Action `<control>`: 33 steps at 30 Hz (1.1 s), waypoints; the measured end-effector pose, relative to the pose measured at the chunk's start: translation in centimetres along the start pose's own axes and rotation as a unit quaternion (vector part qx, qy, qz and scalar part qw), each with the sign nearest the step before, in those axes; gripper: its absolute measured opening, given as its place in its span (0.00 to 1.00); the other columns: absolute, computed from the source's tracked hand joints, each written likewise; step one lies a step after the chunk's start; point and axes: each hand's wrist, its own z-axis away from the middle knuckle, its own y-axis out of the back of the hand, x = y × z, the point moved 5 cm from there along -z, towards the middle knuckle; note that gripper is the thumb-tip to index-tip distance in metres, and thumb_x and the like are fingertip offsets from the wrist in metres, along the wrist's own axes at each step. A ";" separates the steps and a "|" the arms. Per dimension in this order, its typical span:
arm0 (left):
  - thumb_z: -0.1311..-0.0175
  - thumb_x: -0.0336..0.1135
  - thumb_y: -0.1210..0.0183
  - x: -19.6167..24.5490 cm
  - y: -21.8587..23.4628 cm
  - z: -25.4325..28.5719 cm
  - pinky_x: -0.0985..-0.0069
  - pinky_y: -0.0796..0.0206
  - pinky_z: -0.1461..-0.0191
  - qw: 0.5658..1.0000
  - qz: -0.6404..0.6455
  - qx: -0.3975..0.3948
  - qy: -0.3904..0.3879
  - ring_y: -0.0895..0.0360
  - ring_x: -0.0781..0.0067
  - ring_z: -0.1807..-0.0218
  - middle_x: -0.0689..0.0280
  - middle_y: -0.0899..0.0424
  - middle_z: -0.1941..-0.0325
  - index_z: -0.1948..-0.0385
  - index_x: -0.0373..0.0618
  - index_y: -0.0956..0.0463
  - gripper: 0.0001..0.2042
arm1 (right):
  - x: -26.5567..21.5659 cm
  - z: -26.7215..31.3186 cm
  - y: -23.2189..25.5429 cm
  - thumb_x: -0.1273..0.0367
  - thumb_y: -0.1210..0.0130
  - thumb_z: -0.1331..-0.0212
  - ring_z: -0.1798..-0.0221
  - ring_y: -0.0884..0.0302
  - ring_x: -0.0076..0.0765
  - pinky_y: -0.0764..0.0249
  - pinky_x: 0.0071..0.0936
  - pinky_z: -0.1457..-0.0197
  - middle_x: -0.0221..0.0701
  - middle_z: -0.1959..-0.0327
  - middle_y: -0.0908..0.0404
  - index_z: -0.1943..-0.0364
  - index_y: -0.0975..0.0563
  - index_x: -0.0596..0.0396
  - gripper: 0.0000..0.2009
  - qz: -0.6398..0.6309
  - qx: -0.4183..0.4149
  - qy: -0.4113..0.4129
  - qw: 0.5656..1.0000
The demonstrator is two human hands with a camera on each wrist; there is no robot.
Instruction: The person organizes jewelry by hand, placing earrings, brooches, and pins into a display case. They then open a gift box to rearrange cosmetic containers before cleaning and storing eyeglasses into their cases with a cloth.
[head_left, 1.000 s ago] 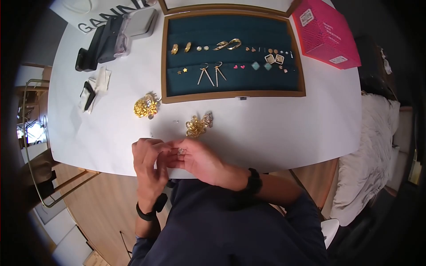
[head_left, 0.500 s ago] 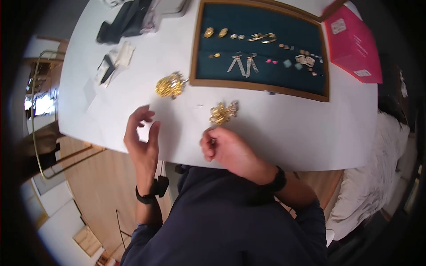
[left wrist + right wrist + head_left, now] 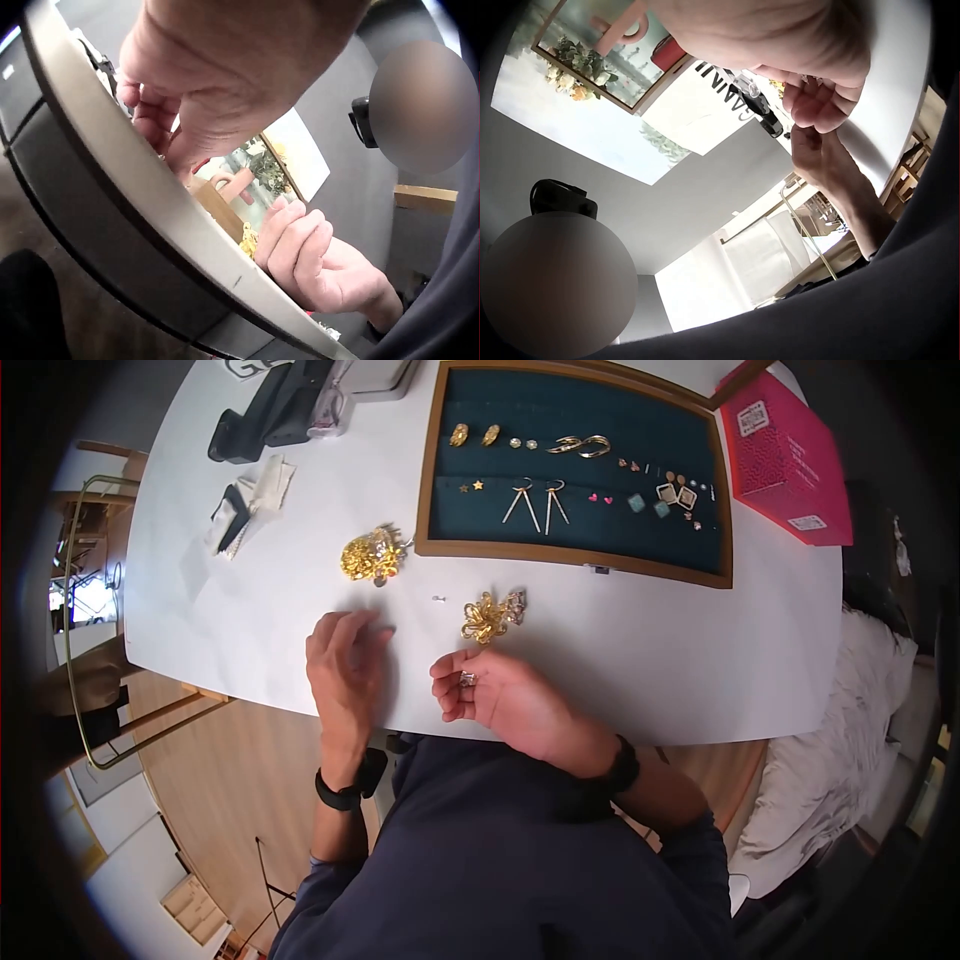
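Note:
My left hand [image 3: 345, 665] is low over the front of the white table, fingers bent and thumb tip close to them. A tiny shiny piece [image 3: 161, 157] shows at its fingertips in the left wrist view; whether they pinch it I cannot tell. My right hand [image 3: 510, 700] is turned palm up, its curled fingers holding a small clear, silvery piece of jewelry [image 3: 467, 679]. Just beyond it lies a bunch of gold chain jewelry [image 3: 485, 618]. Left of that are a tiny silvery piece [image 3: 438, 599] and a larger gold heap [image 3: 372, 555].
A wooden jewelry case [image 3: 575, 550], lid raised, shows rows of earrings on dark green lining. Beside it stands a pink box [image 3: 790, 465]. Dark cases [image 3: 265, 415] and cloth pouches [image 3: 250, 505] lie at the back left. The table's front edge runs close to my body.
My hands were together, then parted. The left hand swung left with spread fingers, then came down toward the table with fingers drawn in. The right hand's fingers closed over the small piece, then loosened slightly.

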 end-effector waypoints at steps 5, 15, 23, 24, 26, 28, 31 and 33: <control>0.39 0.20 0.38 0.3 -0.5 -0.1 0.63 0.29 0.51 0.999 -0.030 0.010 -0.032 0.21 0.53 0.58 0.57 0.19 0.62 0.61 0.37 0.21 0.06 | 0.1 -0.1 0.1 0.63 0.51 0.30 0.55 0.23 0.32 0.28 0.34 0.44 0.31 0.57 0.19 0.53 0.20 0.58 0.15 -0.006 -0.009 -0.001 1.000; 0.41 0.15 0.47 1.1 -0.6 0.0 0.59 0.31 0.48 0.993 -0.095 -0.010 -0.075 0.24 0.48 0.54 0.54 0.20 0.57 0.57 0.37 0.26 0.12 | -0.2 0.1 -0.4 0.63 0.52 0.29 0.48 0.22 0.34 0.27 0.37 0.35 0.35 0.50 0.19 0.48 0.22 0.61 0.16 -0.003 0.000 0.005 1.000; 0.46 0.13 0.43 4.7 1.2 1.3 0.62 0.29 0.57 0.984 0.125 -0.038 -0.122 0.22 0.50 0.60 0.55 0.21 0.62 0.61 0.39 0.26 0.13 | 0.3 -0.4 -1.1 0.63 0.54 0.25 0.42 0.23 0.35 0.28 0.38 0.30 0.37 0.45 0.21 0.43 0.24 0.63 0.18 -0.052 -0.011 0.010 0.999; 0.47 0.13 0.42 5.1 1.0 1.7 0.63 0.30 0.56 0.977 0.139 -0.061 -0.147 0.22 0.52 0.59 0.57 0.20 0.62 0.61 0.40 0.25 0.13 | 0.3 -0.4 -1.3 0.64 0.55 0.25 0.43 0.23 0.35 0.27 0.38 0.31 0.36 0.46 0.21 0.43 0.25 0.63 0.18 -0.071 -0.007 0.006 0.997; 0.48 0.15 0.41 6.5 0.7 2.0 0.64 0.32 0.55 0.970 0.135 -0.085 -0.183 0.22 0.54 0.59 0.58 0.18 0.59 0.60 0.41 0.24 0.14 | 0.5 -0.7 -1.4 0.65 0.55 0.25 0.45 0.23 0.34 0.26 0.37 0.32 0.36 0.48 0.21 0.44 0.25 0.63 0.17 -0.101 -0.007 0.003 0.995; 0.48 0.16 0.39 6.9 0.2 2.2 0.64 0.32 0.54 0.969 0.111 -0.086 -0.202 0.22 0.54 0.58 0.59 0.17 0.58 0.59 0.41 0.24 0.14 | 1.2 -1.3 -0.5 0.65 0.56 0.25 0.46 0.23 0.33 0.25 0.36 0.34 0.35 0.48 0.21 0.45 0.24 0.62 0.16 -0.122 -0.014 0.003 0.992; 0.47 0.16 0.38 7.6 0.7 2.1 0.66 0.32 0.55 0.968 0.131 -0.062 -0.206 0.22 0.56 0.59 0.60 0.16 0.60 0.60 0.40 0.22 0.13 | 1.3 -1.8 0.3 0.64 0.55 0.26 0.48 0.22 0.32 0.25 0.35 0.38 0.34 0.50 0.20 0.48 0.23 0.61 0.15 -0.115 -0.062 0.017 0.991; 0.44 0.17 0.36 6.1 1.3 1.8 0.70 0.33 0.58 0.979 0.153 -0.006 -0.137 0.23 0.62 0.63 0.60 0.18 0.64 0.64 0.39 0.22 0.09 | 0.8 -0.8 0.7 0.64 0.53 0.26 0.49 0.22 0.31 0.25 0.34 0.39 0.34 0.52 0.19 0.49 0.22 0.60 0.15 -0.089 -0.039 0.024 0.995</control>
